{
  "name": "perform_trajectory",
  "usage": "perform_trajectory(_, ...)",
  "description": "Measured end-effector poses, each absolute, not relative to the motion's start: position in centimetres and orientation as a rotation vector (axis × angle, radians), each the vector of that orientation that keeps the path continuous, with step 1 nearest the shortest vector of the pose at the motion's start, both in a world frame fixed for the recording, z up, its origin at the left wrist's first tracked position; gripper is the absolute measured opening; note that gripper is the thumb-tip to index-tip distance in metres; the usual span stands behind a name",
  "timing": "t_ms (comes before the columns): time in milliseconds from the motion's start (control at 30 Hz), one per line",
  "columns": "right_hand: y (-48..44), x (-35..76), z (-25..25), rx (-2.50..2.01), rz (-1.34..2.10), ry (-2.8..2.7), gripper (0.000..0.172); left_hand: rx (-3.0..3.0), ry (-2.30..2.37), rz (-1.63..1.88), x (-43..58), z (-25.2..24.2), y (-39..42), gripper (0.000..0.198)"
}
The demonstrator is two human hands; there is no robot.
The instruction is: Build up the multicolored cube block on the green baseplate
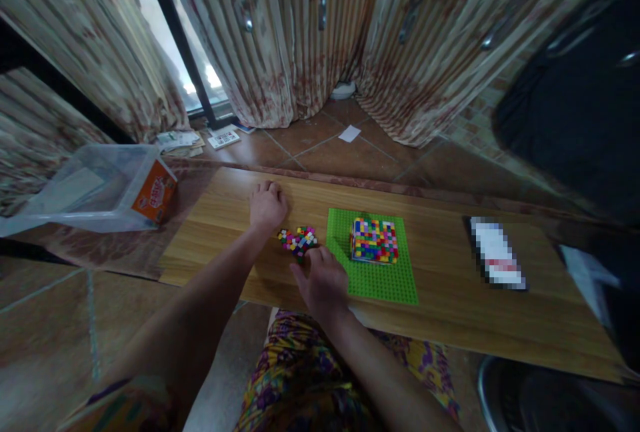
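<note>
Right hand (326, 282): fingers (315, 257) bent at the near edge of a loose pile of multicoloured plastic bricks (299, 240); cannot tell if one is pinched. Pile lies just beyond them, slightly left, no clear long axis. Left hand (269, 207), seemingly released, rests palm-down on the wood-grain desk (440, 252), farther out and left; right nearer. Right of right fingers: green studded baseplate (383, 290) carrying multicoloured brick block (375, 240).
</note>
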State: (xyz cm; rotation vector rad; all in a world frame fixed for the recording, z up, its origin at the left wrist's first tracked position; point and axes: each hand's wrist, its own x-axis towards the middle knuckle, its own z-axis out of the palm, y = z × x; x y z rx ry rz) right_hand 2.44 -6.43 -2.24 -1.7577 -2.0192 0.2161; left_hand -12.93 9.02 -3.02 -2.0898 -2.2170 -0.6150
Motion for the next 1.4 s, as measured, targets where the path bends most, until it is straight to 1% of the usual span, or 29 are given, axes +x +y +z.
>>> perform_trajectory(100, -6.4, 2.0, -2.2, -1.803, 0.168, -2.029, 0.02, -2.095, -2.224, -0.63, -12.9, -3.0, 9.0, 0.028)
perform_trajectory(300, -6.3, 1.9, -2.5, -1.765, 0.192, -2.011, 0.007, -2.104, -2.217, -0.603, -12.9, -2.8, 9.0, 0.027)
perform_trajectory(433, -7.1, 3.1, -2.5, -1.601, 0.365, -1.909, 0.004, -2.094, -2.235, -0.591, -12.8, -2.6, 9.0, 0.027)
perform_trajectory(567, -8.5, 5.4, -2.0, -1.516, 0.624, -1.72, 0.007, -2.096, -2.223, -0.593, -12.9, -2.5, 9.0, 0.028)
perform_trajectory(700, -9.8, 8.2, -1.2, -1.51, 0.711, -1.549, 0.011, -2.105, -2.219, -0.6, -12.9, -2.5, 9.0, 0.029)
perform_trajectory(833, -10.2, 10.9, -0.7, -1.552, 0.661, -1.43, 0.014, -2.101, -2.232, -0.614, -12.9, -2.5, 9.1, 0.029)
perform_trajectory(1033, -8.8, 14.0, -0.5, -1.563, 0.452, -1.369, 0.016, -2.12, -2.212, -0.598, -13.1, -2.8, 9.3, 0.031)
perform_trajectory(1233, -7.6, 14.6, -0.5, -1.605, 0.275, -1.465, 0.02, -2.101, -2.217, -0.602, -13.2, -2.9, 9.4, 0.031)
perform_trajectory(1400, -7.3, 14.0, -0.5, -1.635, 0.224, -1.522, 0.02, -2.097, -2.216, -0.594, -13.1, -2.9, 9.4, 0.03)
